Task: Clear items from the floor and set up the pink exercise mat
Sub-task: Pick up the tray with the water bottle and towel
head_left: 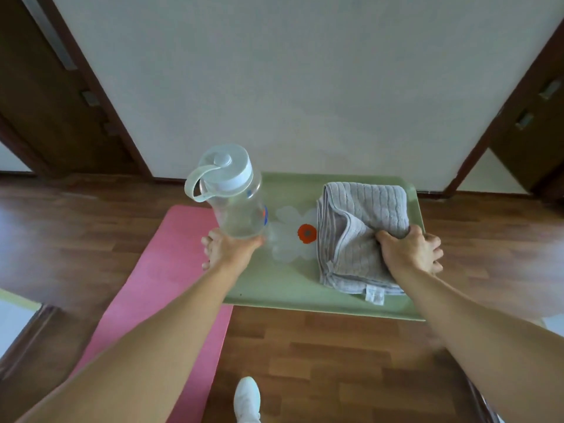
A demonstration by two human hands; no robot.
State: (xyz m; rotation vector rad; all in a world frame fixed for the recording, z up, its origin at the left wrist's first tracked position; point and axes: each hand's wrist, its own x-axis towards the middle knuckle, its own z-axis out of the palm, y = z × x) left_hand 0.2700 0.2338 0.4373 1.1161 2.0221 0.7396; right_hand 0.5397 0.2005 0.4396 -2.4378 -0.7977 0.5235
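The left hand [227, 250] has its grip closed around the base of a clear plastic water bottle [233, 198], holding it tilted with its white lid [230, 170] leaning up and to the left; a pale loop handle [197, 184] hangs off the lid's left side. Whether the bottle's base touches the surface below or is just above it, I cannot tell. The right hand [410, 250] is pressed down on a folded grey towel [361, 233], fingers curled and bunching the cloth at its right edge, so its grip is closed on the towel. The towel lies on the right half of a pale green counter [293, 290] printed with a white flower with an orange centre [306, 233]. The pink exercise mat [158, 288] lies unrolled on the wooden floor [335, 361], left of the counter, its far end passing under the counter's left edge and the left forearm crossing above it. A white shoe [247, 398] shows at the bottom edge, on the floor just right of the mat. Beyond the counter stands a light wall [290, 71], with dark wooden doors [45, 102] on either side.
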